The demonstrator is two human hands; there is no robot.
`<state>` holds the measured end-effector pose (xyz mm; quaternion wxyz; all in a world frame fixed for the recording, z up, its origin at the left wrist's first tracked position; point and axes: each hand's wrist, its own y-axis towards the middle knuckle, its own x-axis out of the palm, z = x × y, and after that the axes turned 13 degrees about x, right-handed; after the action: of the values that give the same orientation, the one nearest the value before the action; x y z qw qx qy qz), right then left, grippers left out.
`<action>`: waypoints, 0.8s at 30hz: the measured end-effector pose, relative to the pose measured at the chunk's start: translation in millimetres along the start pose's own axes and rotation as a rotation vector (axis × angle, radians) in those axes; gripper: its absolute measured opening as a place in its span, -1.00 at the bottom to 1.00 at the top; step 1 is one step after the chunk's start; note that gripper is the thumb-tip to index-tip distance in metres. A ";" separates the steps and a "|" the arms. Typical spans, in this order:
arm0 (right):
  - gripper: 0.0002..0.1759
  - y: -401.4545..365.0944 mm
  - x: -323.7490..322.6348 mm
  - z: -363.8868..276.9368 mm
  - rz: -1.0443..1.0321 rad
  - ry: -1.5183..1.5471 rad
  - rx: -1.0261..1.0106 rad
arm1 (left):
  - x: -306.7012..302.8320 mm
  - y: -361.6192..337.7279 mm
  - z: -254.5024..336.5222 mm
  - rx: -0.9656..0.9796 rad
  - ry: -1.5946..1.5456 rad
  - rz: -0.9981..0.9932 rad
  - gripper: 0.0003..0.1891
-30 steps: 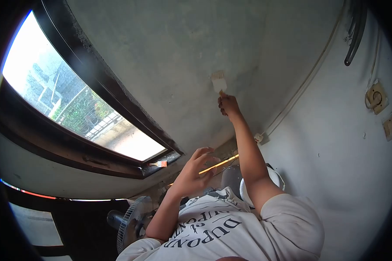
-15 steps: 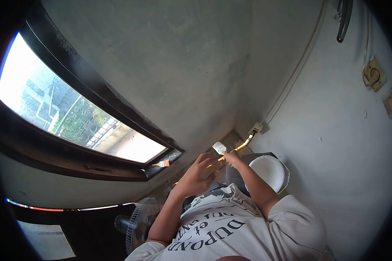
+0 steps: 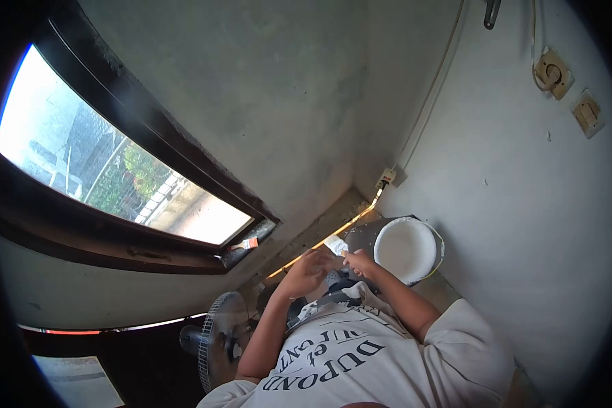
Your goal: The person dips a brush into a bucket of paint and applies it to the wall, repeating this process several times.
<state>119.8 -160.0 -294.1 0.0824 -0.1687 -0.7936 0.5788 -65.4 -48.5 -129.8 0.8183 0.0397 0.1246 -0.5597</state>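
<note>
The right hand point(image 3: 360, 262) clasps one whitened brush point(image 3: 335, 245) near one bucket point(image 3: 431, 248), the left hand point(image 3: 307, 270) loosely unclenched, one orange brush point(image 3: 250, 243) apart.

A dark-framed window point(image 3: 119, 151) (greenery point(image 3: 145, 171) beyond), a fan point(image 3: 224, 336), a wall socket point(image 3: 554, 73) at upper right

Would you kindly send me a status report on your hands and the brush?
Right hand gripping white-tipped paintbrush. Left hand loosely open, close by. White bucket nearby, apparently unobstructed.
</note>
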 end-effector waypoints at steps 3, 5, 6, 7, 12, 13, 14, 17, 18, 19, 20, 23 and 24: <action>-0.56 -6.0 11.1 19.7 -0.028 0.073 0.000 | 9.4 -11.2 18.5 -0.124 -0.057 0.027 -0.68; -0.56 -5.4 16.4 39.0 -0.033 0.079 0.001 | 23.5 -22.8 3.2 -0.148 -0.089 0.033 -0.69; -0.56 -4.8 18.8 47.8 -0.033 0.088 -0.015 | 28.8 -27.1 -0.1 -0.157 -0.112 0.041 -0.69; -0.56 -4.2 20.4 56.9 -0.034 0.093 0.000 | 33.4 -31.1 -2.4 -0.163 -0.055 0.003 -0.68; -0.55 -13.6 20.0 96.6 -0.009 0.181 0.034 | 66.1 -48.2 -10.7 -0.210 -0.077 -0.047 -0.69; -0.54 -17.3 17.1 102.6 0.014 0.208 0.039 | 73.5 -50.0 -14.0 -0.203 -0.085 -0.049 -0.70; -0.54 -16.0 13.6 111.9 0.016 0.216 0.062 | 81.1 -52.3 -16.6 -0.217 -0.098 -0.064 -0.70; -0.55 -12.3 -0.5 134.6 0.053 0.356 0.021 | 100.7 -59.1 -22.7 -0.216 -0.116 -0.067 -0.72; -0.55 -17.5 -6.7 137.8 0.057 0.362 0.036 | 106.7 -60.6 -23.0 -0.224 -0.125 -0.077 -0.72; -0.57 -24.8 -12.8 139.9 0.106 0.417 0.023 | 112.5 -61.8 -23.0 -0.213 -0.118 -0.069 -0.72; -0.59 -27.7 -18.4 142.5 0.156 0.473 0.009 | 117.6 -62.7 -23.8 -0.200 -0.109 -0.061 -0.72; -0.76 -15.8 -41.3 155.5 0.204 0.606 -0.023 | 130.5 -67.0 -28.3 -0.176 -0.110 -0.038 -0.70; -0.82 -8.0 -51.6 157.7 0.200 0.662 -0.014 | 133.6 -67.7 -28.3 -0.181 -0.114 -0.042 -0.70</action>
<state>115.0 -321.4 -333.1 0.2772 -0.4250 -0.7072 0.4923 -86.8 -188.9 -185.2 0.8123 -0.0688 0.1286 -0.5647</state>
